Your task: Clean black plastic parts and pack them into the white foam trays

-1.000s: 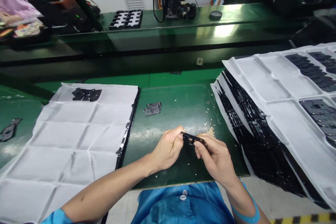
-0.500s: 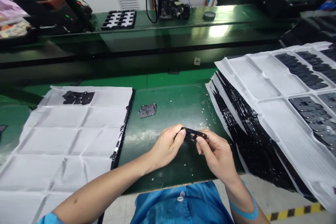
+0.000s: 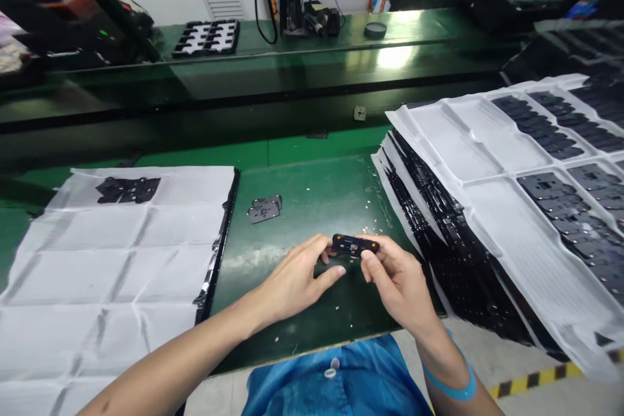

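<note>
A small black plastic part (image 3: 347, 245) with yellow spots near its ends is held up over the green bench. My right hand (image 3: 397, 276) grips its right end, thumb in front and fingers behind. At the part's left end is my left hand (image 3: 302, 276), its thumb spread away from its fingers. The fingertips are close to the part's edge; whether they touch it I cannot tell. Two or so similar flat black parts (image 3: 265, 209) lie overlapped on the bench, beyond my left hand.
To the left, a white-lined tray (image 3: 121, 266) carries several black parts (image 3: 127, 190) in a far compartment. A stack of white-lined trays (image 3: 468, 182) with rows of dark parts rises at right. Small chips (image 3: 370, 229) dot the green bench (image 3: 312, 182). A black-and-white tray (image 3: 207, 38) sits on the rear ledge.
My left thumb has come off the black plastic part and spread downward. The part's front face is tilted more toward me, still in my right hand. The whole view has shifted slightly.
</note>
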A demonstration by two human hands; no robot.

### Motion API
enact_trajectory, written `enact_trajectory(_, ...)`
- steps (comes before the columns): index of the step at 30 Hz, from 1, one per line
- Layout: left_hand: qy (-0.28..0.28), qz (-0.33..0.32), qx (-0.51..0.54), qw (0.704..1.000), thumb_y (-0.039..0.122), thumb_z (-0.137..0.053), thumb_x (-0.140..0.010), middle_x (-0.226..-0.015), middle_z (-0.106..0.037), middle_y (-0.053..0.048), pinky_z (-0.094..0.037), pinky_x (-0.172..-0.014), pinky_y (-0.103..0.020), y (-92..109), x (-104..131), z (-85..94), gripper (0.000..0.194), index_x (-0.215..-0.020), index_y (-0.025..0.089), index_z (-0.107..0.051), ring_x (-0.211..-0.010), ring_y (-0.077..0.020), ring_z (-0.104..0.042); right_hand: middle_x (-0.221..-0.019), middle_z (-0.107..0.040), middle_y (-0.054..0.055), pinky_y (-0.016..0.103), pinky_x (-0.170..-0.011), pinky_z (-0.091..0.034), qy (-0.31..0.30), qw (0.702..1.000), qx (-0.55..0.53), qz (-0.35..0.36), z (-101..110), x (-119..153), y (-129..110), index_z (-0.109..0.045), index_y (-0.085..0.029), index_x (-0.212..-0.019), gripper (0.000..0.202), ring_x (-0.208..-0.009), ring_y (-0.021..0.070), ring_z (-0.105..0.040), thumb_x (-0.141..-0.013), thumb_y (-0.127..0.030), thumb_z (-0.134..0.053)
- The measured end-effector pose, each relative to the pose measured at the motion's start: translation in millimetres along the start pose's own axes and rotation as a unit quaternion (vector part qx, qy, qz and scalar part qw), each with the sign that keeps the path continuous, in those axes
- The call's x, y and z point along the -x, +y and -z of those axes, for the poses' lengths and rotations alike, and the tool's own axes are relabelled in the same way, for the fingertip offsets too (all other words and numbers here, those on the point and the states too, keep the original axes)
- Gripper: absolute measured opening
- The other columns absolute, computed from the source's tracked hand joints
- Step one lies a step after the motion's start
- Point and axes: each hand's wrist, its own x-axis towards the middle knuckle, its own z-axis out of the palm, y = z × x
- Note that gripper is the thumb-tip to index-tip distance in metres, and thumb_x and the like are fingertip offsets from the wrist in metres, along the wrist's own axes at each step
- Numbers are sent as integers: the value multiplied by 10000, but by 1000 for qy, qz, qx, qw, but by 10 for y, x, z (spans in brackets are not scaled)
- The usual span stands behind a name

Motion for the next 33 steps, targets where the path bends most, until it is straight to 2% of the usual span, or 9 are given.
enact_trajectory(2,16,-2,36,999,367,-585,-1035,-880,-659,-23,-473,-731,-294,37,1,21,189,-962,195,-617,-781,-177,-607,-685,-601,-23,258,-568,-508,-6,1000,8,-1,-3,3,-12,-687,-189,-1274,273,-584,142,-598,-1071,-310,-551)
enact_trajectory(5,20,5,113,993,373,-478,-1090,-758,-641,-2,-472,-659,-269,80,11,-2,319,-870,183,-609,-663,-141,-607,-672,-611,-27,254,-553,-506,8,1000,13,22,-37,10,-18,-684,-201,-1290,279,-566,139,-596,-1070,-274,-530)
enact_trajectory(8,17,20,174,984,407,-477,-1098,-750,-649,-1,-487,-617,-252,109,50,-58,342,-882,176,-608,-617,-124,-627,-711,-641,-14,252,-543,-507,43,998,-2,47,-94,22,-16,-703,-206,-1221,231,-547,129,-589,-1065,-251,-538)
enact_trajectory(10,20,28,194,980,432,-476,-1099,-736,-649,-1,-488,-595,-246,129,87,-89,358,-884,175,-602,-590,-119,-625,-817,-676,17,256,-528,-499,63,996,-21,56,-136,33,-16,-723,-208,-1156,203,-541,117,-579,-1066,-249,-545)
enact_trajectory(13,23,33,204,978,450,-459,-1105,-706,-642,5,-476,-575,-241,161,137,-115,378,-879,176,-586,-563,-114,-615,-946,-687,55,259,-494,-467,81,994,-44,63,-183,46,-17,-756,-214,-1094,213,-549,109,-567,-1070,-263,-551)
enact_trajectory(20,27,37,221,974,464,-447,-1110,-709,-635,3,-462,-576,-236,202,188,-135,425,-829,175,-583,-564,-107,-599,-945,-710,79,266,-490,-458,86,992,-64,61,-202,58,6,-790,-219,-1047,230,-655,160,-636,-1063,-301,-576)
enact_trajectory(26,26,35,194,980,461,-441,-1110,-682,-599,15,-433,-583,-237,199,238,-112,452,-790,176,-586,-556,-102,-569,-973,-711,79,246,-452,-405,62,994,-74,56,-194,76,49,-799,-214,-1077,230,-553,106,-553,-1064,-267,-575)
enact_trajectory(33,30,15,159,987,378,-430,-1118,-727,-580,14,-416,-656,-255,216,286,-104,419,-779,179,-573,-633,-110,-564,-781,-662,35,233,-451,-379,90,992,-45,72,-229,53,-24,-802,-198,-924,261,-545,110,-530,-1047,-256,-580)
